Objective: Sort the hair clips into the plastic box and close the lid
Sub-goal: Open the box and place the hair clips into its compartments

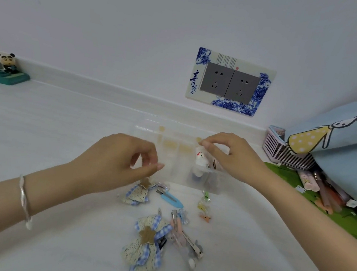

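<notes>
Your right hand (227, 154) pinched a light, stiff white clip (199, 160) by its top over the plastic box (171, 148); your left hand (122, 162) pinched nothing visible.

A single head-worn wide-angle camera looks forward and down, close over the white table (38, 131). It faces the wall (119, 26) with its double socket (231, 83); no second view exists.

- Both forearms are bare, with no sleeves in view.
- A thin silver bangle (24, 201) with a slightly twisted shape circles the left wrist.
- The left hand (122, 162) and right hand (231, 155) show no rings or gloves.
</notes>
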{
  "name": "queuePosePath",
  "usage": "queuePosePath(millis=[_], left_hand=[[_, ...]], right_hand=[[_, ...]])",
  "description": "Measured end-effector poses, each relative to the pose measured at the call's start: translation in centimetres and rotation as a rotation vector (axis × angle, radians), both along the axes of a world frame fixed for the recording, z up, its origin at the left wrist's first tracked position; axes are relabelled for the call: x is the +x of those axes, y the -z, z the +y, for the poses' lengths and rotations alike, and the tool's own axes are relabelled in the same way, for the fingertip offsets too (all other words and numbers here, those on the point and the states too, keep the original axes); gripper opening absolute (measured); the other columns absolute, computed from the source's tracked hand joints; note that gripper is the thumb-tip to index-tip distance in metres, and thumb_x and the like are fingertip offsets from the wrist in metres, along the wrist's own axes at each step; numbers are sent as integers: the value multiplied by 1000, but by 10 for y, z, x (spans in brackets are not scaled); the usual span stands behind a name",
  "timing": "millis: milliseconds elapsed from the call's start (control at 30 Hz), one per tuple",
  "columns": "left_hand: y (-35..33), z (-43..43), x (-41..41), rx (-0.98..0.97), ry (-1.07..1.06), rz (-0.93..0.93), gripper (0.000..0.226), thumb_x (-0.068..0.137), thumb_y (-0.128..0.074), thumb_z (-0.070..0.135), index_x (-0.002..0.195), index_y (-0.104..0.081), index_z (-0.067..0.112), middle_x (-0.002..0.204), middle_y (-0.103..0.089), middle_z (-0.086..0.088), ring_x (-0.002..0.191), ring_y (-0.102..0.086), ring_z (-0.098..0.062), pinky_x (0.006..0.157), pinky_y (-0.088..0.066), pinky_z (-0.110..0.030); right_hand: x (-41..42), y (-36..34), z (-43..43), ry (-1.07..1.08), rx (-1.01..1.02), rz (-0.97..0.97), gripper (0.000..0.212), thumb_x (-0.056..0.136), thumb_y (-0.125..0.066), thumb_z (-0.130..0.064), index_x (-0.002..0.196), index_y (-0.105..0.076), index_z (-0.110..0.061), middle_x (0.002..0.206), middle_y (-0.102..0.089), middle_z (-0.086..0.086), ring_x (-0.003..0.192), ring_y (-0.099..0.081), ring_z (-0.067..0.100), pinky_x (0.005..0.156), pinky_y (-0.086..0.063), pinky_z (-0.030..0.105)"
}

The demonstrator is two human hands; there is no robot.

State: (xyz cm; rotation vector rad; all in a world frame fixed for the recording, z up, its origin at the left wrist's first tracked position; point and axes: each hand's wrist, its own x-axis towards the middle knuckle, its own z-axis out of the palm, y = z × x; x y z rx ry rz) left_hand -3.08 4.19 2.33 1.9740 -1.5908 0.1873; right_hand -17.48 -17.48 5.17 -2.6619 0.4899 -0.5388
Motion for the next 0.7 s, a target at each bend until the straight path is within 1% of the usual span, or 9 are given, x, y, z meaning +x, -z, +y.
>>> queuePosePath(millis=[67,133,200,267,367,433,467,600,700], left_hand=[[1,8,-5,157,-124,-87,35,76,-48,68,78,-59,34,73,-64,20,63,-55,-4,54,-33,-16],[8,10,-8,272,-213,-85,35,74,-53,67,85,-58,34,79,-65,18,60,-51,1,55,-33,-15],[15,10,-10,330,-235,4,34,72,-61,64,87,-58,33,83,-65,17,61,-49,4,55,-33,-16],[21,9,-7,327,-235,149,32,68,-70,57,85,-61,32,81,-65,15,61,-52,3,55,-36,-17],[23,11,-2,265,-182,386,28,64,-79,46,80,-66,27,75,-68,8,57,-59,-1,54,-47,-16],[17,12,-4,187,-118,558,26,65,-82,37,80,-69,20,71,-71,-1,56,-63,-8,56,-54,-23],[13,12,-6,134,-95,622,26,65,-82,34,80,-69,17,70,-72,-4,56,-64,-11,56,-55,-25],[-8,4,-14,-117,-64,799,24,67,-81,24,82,-68,11,64,-70,-2,54,-64,-10,54,-54,-20],[-19,-7,-16,-215,-32,875,22,71,-77,22,84,-66,9,61,-68,2,54,-63,-7,54,-55,-19]], right_hand=[[-3,1,13,-33,29,-74,25,94,-50,-35,103,-70,-24,110,-66,-11,109,-53,8,98,-38,30],[-4,4,27,-86,41,-100,22,92,-51,-35,100,-70,-25,108,-66,-11,108,-54,8,96,-38,28],[-3,7,39,-136,32,-90,21,92,-53,-35,98,-70,-26,106,-67,-12,106,-54,8,96,-38,29],[-1,11,47,-165,23,-60,18,91,-55,-35,98,-70,-27,107,-67,-13,106,-54,6,97,-38,26],[-3,17,53,-190,63,-8,17,89,-59,-34,102,-68,-30,111,-64,-17,110,-52,0,96,-36,18],[-4,20,56,-198,121,2,22,87,-62,-34,108,-65,-31,110,-60,-24,108,-52,-5,92,-35,10],[-4,19,57,-198,149,-18,25,86,-63,-35,111,-63,-31,110,-59,-25,106,-53,-6,89,-36,9],[-3,7,63,-210,281,-160,41,81,-66,-40,119,-53,-37,113,-62,-14,100,-60,2,89,-46,24],[-2,-3,69,-241,400,-212,45,78,-71,-32,119,-52,-36,101,-68,-6,89,-66,9,83,-50,29]])
